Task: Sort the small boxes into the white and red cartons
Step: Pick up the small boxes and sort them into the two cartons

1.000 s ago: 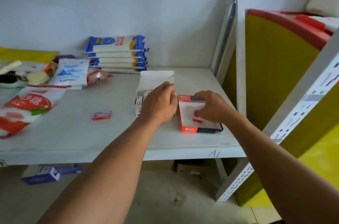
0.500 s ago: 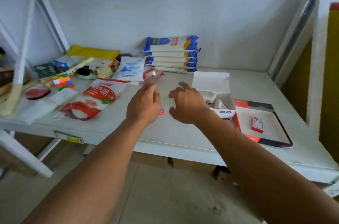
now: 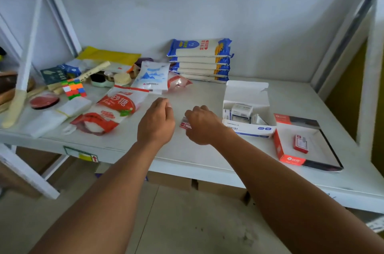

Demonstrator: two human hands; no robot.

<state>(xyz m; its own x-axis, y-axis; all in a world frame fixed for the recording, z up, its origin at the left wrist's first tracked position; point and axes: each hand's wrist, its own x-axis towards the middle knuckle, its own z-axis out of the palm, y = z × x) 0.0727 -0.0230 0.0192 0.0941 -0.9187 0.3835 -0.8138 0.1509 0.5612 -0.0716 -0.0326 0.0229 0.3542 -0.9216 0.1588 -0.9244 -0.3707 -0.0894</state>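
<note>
While both forearms reach over white shelf, right hand pinches small red box; left hand loosely curled, empty.

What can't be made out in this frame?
Head view only:
- Small red box: mostly hidden by the right hand; grip unclear.
- White carton: its contents overlap, count unclear.
- Left hand: fingers curled away, contents hidden.
- Red carton: print too small to read.

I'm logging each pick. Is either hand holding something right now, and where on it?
The right hand is on the small red box, fingers at its right end; lifted or not, cannot tell. The left hand holds nothing.
</note>
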